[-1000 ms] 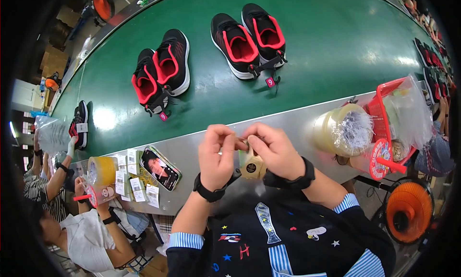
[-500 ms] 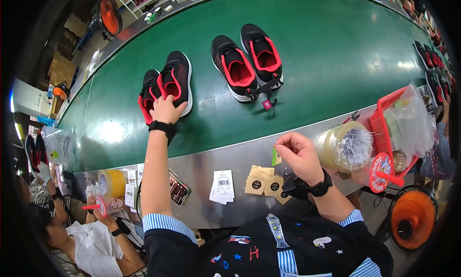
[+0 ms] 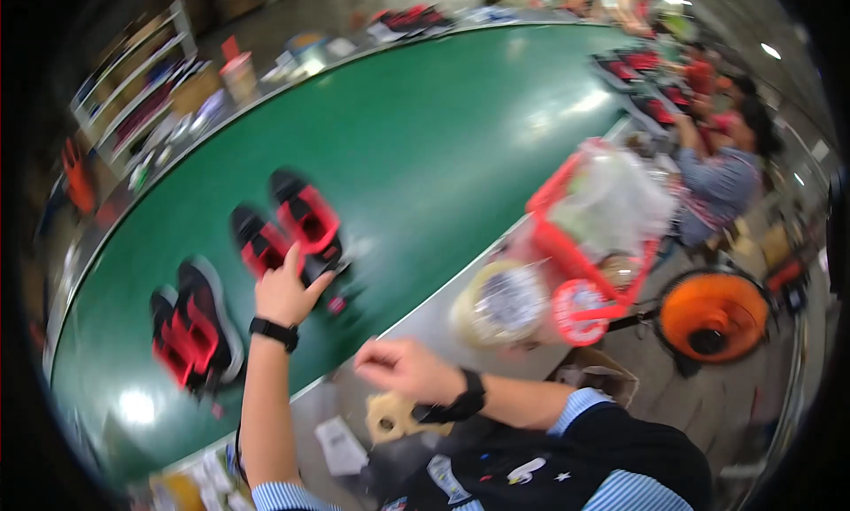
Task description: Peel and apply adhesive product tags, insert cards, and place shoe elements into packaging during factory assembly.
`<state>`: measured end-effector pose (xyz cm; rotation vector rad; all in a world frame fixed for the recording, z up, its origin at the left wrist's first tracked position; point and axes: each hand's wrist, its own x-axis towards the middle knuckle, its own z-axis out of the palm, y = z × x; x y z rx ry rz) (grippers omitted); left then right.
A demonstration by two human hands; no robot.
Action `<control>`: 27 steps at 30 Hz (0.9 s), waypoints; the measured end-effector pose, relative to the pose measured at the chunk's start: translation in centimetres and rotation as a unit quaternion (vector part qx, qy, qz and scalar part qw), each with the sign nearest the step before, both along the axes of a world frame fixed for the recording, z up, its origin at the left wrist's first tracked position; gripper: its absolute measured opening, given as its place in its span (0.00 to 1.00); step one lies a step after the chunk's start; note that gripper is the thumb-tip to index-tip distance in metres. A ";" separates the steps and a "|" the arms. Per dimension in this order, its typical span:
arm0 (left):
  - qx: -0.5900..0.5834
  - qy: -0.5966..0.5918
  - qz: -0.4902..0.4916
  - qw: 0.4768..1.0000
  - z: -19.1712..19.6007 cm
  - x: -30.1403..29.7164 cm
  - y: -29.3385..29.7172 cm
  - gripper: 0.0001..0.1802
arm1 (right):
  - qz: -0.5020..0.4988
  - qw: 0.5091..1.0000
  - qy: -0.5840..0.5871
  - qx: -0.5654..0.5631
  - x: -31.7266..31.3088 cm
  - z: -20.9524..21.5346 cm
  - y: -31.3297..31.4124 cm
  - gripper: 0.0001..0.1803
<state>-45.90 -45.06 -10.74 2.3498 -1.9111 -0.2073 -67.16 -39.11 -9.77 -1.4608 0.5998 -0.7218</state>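
Note:
Two pairs of black sneakers with red linings lie on the green belt (image 3: 416, 148). My left hand (image 3: 283, 294) is open, forefinger stretched out and thumb apart, at the heel of the farther sneaker pair (image 3: 305, 214). Whether it touches the shoe is blurred. A small pink tag (image 3: 336, 305) hangs by that pair's heels. The nearer sneaker pair (image 3: 197, 329) stands to the left, with another pink spot at its heels. My right hand (image 3: 407, 369) hovers over the metal ledge, fingers curled together; what they hold, if anything, cannot be made out.
On the ledge lie white tags (image 3: 341, 446) and brown paper tags (image 3: 390, 415). To the right stand a roll of clear fasteners (image 3: 505, 303), a red basket (image 3: 567, 236) with plastic bags, and an orange fan (image 3: 713, 316). Co-workers (image 3: 722, 170) sit farther along the belt.
The view has swung to the right and blurred. My left hand has left the left sneaker pair for the other one. The green tag seen earlier in my right hand no longer shows.

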 end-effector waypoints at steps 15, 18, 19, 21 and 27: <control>-0.034 0.042 -0.041 0.998 -0.8 4.4 9.4 0.25 | -0.209 0.931 0.109 -0.278 4.6 -2.0 -5.7 0.06; 0.017 0.030 -0.034 0.999 0.0 5.0 10.9 0.26 | -0.190 0.916 0.186 -0.299 7.5 -3.6 -8.7 0.07; 0.038 0.020 -0.025 0.999 0.5 4.7 11.0 0.25 | -0.196 0.905 0.211 -0.313 8.5 -4.5 -9.3 0.07; 0.002 -0.064 -0.017 0.998 0.4 5.1 11.0 0.23 | -0.182 0.893 0.233 -0.340 10.2 -5.8 -10.1 0.07; -0.217 0.019 -0.107 0.970 0.5 6.8 6.6 0.09 | -0.127 0.870 0.229 -0.417 14.2 -6.7 -9.9 0.05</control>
